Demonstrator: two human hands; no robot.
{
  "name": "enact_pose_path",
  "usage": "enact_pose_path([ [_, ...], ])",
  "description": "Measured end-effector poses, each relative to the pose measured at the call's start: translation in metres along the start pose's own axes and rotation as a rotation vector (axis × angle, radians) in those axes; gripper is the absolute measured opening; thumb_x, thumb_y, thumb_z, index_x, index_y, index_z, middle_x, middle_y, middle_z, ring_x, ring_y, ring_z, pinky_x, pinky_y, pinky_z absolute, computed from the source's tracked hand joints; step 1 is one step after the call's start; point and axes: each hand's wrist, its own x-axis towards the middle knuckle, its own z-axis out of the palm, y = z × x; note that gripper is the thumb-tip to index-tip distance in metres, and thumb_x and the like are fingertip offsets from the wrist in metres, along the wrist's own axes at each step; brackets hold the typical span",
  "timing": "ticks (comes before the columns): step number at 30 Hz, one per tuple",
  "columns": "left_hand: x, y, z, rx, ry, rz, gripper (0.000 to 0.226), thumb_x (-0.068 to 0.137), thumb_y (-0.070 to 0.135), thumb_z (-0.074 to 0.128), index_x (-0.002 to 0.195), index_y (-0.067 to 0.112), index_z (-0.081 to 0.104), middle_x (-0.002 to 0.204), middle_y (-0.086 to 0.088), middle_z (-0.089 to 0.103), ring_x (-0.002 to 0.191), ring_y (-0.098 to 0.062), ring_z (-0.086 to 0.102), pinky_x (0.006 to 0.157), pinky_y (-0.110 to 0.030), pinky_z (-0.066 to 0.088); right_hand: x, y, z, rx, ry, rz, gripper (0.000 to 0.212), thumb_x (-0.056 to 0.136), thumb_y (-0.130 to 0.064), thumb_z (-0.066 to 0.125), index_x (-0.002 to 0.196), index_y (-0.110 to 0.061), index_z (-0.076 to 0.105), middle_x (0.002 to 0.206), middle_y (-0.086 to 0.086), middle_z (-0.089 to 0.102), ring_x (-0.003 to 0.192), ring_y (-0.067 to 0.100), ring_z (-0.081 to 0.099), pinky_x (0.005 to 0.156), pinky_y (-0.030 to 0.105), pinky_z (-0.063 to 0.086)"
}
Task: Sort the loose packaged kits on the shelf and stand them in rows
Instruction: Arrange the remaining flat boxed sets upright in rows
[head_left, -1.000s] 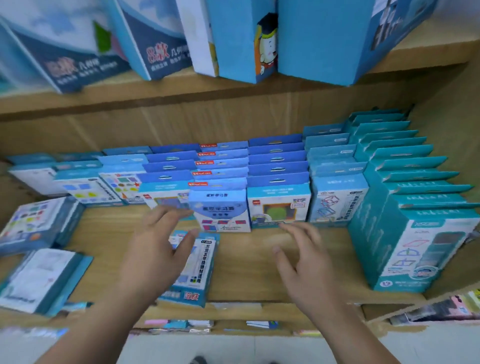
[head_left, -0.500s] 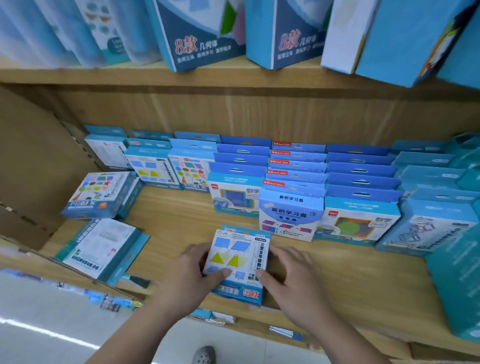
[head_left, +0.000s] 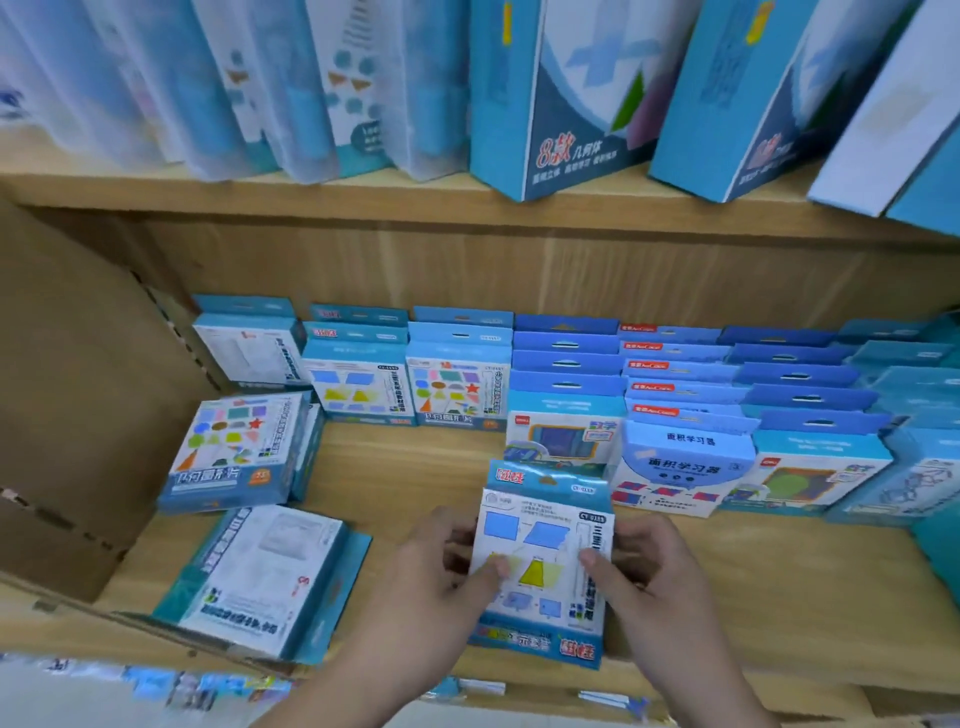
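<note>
A blue-and-white kit with quadrilateral shapes (head_left: 545, 545) is tilted up off the wooden shelf (head_left: 753, 597), its bottom edge near the shelf's front. My left hand (head_left: 441, 571) grips its left side with the thumb on the front. My right hand (head_left: 649, 571) grips its right side, thumb on the front too. Two loose kits lie flat at the left: a coloured-shapes kit (head_left: 234, 452) and a white-backed kit (head_left: 265, 577). Behind them, rows of standing kits (head_left: 685, 415) run across the shelf.
A cardboard divider (head_left: 78, 415) closes the shelf's left end. The upper shelf (head_left: 363, 202) carries tall blue boxes and clear folders overhanging its edge. Taller teal boxes (head_left: 935, 535) stand at the far right. Bare wood lies between my hands and the left rows.
The view has shifted left and closer. Both hands, which first reached over the flat kit, took hold of its sides and have now tilted its top up off the shelf.
</note>
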Motion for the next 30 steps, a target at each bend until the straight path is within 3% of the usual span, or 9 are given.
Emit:
enact_pose_path([
  [4, 0.005, -0.005, -0.041, -0.073, 0.015, 0.063, 0.018, 0.090, 0.015, 0.070, 0.103, 0.024, 0.064, 0.091, 0.019, 0.073, 0.079, -0.001, 0.068, 0.063, -0.015, 0.051, -0.009, -0.015, 0.033, 0.083, 0.071, -0.107, 0.033, 0.083, -0.010, 0.078, 0.100, -0.029, 0.057, 0.096, -0.012, 0.075, 0.087, 0.016, 0.071, 0.062, 0.027, 0.055],
  [7, 0.009, -0.010, -0.070, -0.088, 0.002, 0.145, 0.024, 0.090, 0.017, 0.071, 0.110, 0.028, 0.064, 0.105, 0.019, 0.072, 0.096, -0.007, 0.068, 0.077, -0.020, 0.053, -0.011, -0.032, 0.059, 0.046, 0.070, -0.185, 0.055, 0.084, -0.012, 0.078, 0.115, -0.048, 0.052, 0.101, -0.024, 0.070, 0.086, 0.007, 0.068, 0.066, 0.027, 0.056],
  [12, 0.017, -0.027, -0.122, 0.180, 0.125, 0.267, 0.034, 0.088, 0.035, 0.071, 0.114, 0.048, 0.055, 0.114, 0.037, 0.057, 0.114, 0.009, 0.053, 0.087, -0.010, 0.042, -0.001, -0.056, 0.092, -0.051, 0.077, -0.317, 0.062, 0.085, -0.009, 0.077, 0.112, -0.057, 0.048, 0.098, -0.029, 0.065, 0.090, 0.001, 0.063, 0.065, 0.019, 0.055],
  [16, 0.029, -0.056, -0.170, 0.525, 0.334, 0.284, 0.044, 0.087, 0.048, 0.068, 0.127, 0.031, 0.060, 0.126, 0.009, 0.059, 0.119, -0.016, 0.050, 0.098, -0.035, 0.045, 0.015, -0.069, 0.116, -0.143, 0.044, -0.390, 0.058, 0.087, -0.008, 0.075, 0.111, -0.052, 0.048, 0.098, -0.033, 0.064, 0.093, -0.005, 0.062, 0.064, 0.015, 0.053],
  [19, 0.044, -0.075, -0.196, 0.716, 0.400, 0.220, 0.062, 0.079, 0.059, 0.059, 0.129, 0.023, 0.063, 0.131, -0.004, 0.062, 0.117, -0.027, 0.050, 0.099, -0.045, 0.043, 0.032, -0.072, 0.136, -0.163, 0.044, -0.411, 0.050, 0.087, -0.006, 0.075, 0.118, -0.037, 0.052, 0.099, -0.023, 0.067, 0.090, -0.004, 0.063, 0.066, 0.015, 0.053],
  [21, 0.052, -0.088, -0.208, 0.774, 0.381, 0.132, 0.072, 0.076, 0.072, 0.049, 0.131, 0.028, 0.062, 0.139, -0.003, 0.057, 0.124, -0.028, 0.045, 0.103, -0.045, 0.041, 0.044, -0.070, 0.151, -0.190, 0.054, -0.410, 0.046, 0.086, -0.007, 0.076, 0.119, -0.030, 0.053, 0.102, -0.017, 0.067, 0.089, -0.001, 0.065, 0.072, 0.019, 0.056],
  [23, 0.057, -0.100, -0.213, 0.773, 0.367, 0.106, 0.077, 0.071, 0.080, 0.043, 0.125, 0.030, 0.067, 0.141, -0.002, 0.055, 0.126, -0.028, 0.042, 0.103, -0.045, 0.042, 0.052, -0.068, 0.165, -0.256, 0.071, -0.429, 0.046, 0.085, -0.012, 0.076, 0.123, -0.025, 0.053, 0.108, -0.010, 0.065, 0.094, 0.003, 0.066, 0.081, 0.032, 0.058],
  [25, 0.060, -0.107, -0.215, 0.757, 0.376, 0.123, 0.079, 0.069, 0.082, 0.043, 0.121, 0.029, 0.070, 0.141, -0.001, 0.056, 0.126, -0.027, 0.041, 0.102, -0.045, 0.043, 0.057, -0.068, 0.177, -0.368, 0.113, -0.480, 0.049, 0.084, -0.017, 0.078, 0.127, -0.021, 0.054, 0.113, -0.005, 0.060, 0.097, 0.006, 0.061, 0.086, 0.033, 0.054],
  [30, 0.063, -0.112, -0.217, 0.684, 0.404, 0.144, 0.076, 0.065, 0.082, 0.049, 0.117, 0.031, 0.072, 0.137, 0.003, 0.056, 0.126, -0.023, 0.037, 0.098, -0.045, 0.046, 0.067, -0.076, 0.194, -0.457, 0.153, -0.465, 0.054, 0.087, -0.027, 0.076, 0.133, -0.019, 0.050, 0.098, -0.007, 0.058, 0.085, 0.012, 0.060, 0.073, 0.029, 0.048],
])
